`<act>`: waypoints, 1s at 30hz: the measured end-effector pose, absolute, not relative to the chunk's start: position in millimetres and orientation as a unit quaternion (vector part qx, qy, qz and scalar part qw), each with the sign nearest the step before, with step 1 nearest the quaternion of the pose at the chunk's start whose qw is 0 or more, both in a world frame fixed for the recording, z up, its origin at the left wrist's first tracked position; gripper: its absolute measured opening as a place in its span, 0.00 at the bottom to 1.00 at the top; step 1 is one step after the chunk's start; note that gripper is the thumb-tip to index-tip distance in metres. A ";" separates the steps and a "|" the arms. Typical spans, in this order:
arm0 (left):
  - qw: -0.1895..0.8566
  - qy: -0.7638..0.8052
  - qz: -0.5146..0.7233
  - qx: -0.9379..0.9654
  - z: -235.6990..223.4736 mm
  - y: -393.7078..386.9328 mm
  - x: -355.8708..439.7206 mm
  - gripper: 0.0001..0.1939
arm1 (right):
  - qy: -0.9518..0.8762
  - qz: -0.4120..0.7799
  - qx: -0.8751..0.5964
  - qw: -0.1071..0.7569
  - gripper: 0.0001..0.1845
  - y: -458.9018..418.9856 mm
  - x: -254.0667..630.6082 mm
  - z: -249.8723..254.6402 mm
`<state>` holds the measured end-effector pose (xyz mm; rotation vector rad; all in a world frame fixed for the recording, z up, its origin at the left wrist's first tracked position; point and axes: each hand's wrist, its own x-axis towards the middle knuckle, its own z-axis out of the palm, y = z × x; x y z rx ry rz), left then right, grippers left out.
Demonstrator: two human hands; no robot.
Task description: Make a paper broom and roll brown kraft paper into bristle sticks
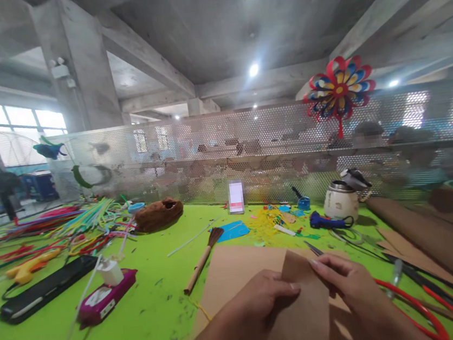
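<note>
My left hand [266,299] grips a piece of brown kraft paper [295,326], thumb on top and fingers mostly beneath it. My right hand [343,279] is closed on the paper's upper right edge, thumb tip pressed against it. The piece is raised and tilted, its top corner standing up between the hands. Below it, a larger kraft paper sheet [230,270] lies flat on the green table [153,320]. A dark pointed metal tip [313,247] shows just beyond my right fingers; the rest is hidden, and I cannot tell whether it is held.
Red-handled scissors [426,311] lie at the right. Behind are a blue glue gun [330,221] and a pale jug [339,201]. At the left are a purple power strip [108,298], a yellow glue gun [33,265] and coloured pipe cleaners [88,218]. A small brush [204,260] lies centrally.
</note>
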<state>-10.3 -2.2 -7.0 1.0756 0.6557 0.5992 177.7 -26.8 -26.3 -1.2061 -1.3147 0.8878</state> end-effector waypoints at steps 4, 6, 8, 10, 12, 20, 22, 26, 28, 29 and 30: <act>0.769 0.284 0.265 0.508 -10.7 -2.7 -10.2 0.14 | -0.571 0.344 -0.516 0.538 0.21 -28.6 178.5 -24.7; 0.768 0.285 0.268 0.507 -12.0 -2.2 -10.0 0.15 | -0.572 0.334 -0.515 0.544 0.21 -29.2 178.6 -24.5; 0.760 0.297 0.268 0.512 -12.2 -0.3 -10.6 0.17 | -0.562 0.326 -0.517 0.558 0.21 -30.3 178.4 -23.4; 0.743 0.316 0.265 0.527 -11.8 2.9 -12.2 0.18 | -0.546 0.322 -0.520 0.572 0.20 -31.9 178.3 -21.2; 0.729 0.330 0.251 0.544 -11.5 7.2 -14.7 0.18 | -0.534 0.315 -0.524 0.584 0.20 -33.0 178.1 -18.1; 0.715 0.337 0.230 0.568 -9.5 15.3 -20.7 0.18 | -0.479 0.426 -0.470 0.607 0.23 -26.5 177.9 -12.3; 0.707 0.342 0.220 0.578 -8.5 14.9 -21.2 0.17 | -0.485 0.451 -0.465 0.587 0.26 -26.2 178.8 -11.0; 0.705 0.341 0.198 0.590 -6.1 14.1 -20.8 0.16 | -0.545 0.415 -0.476 0.551 0.24 -26.9 180.9 -8.6; 0.709 0.339 0.184 0.590 -4.1 13.6 -20.3 0.17 | -0.551 0.397 -0.489 0.546 0.21 -26.8 181.8 -8.9; 0.711 0.341 0.176 0.590 -3.0 13.4 -20.2 0.17 | -0.546 0.396 -0.495 0.548 0.20 -26.5 182.4 -9.5; 0.712 0.343 0.167 0.590 -1.8 13.3 -20.3 0.17 | -0.539 0.393 -0.500 0.552 0.20 -26.0 183.4 -10.4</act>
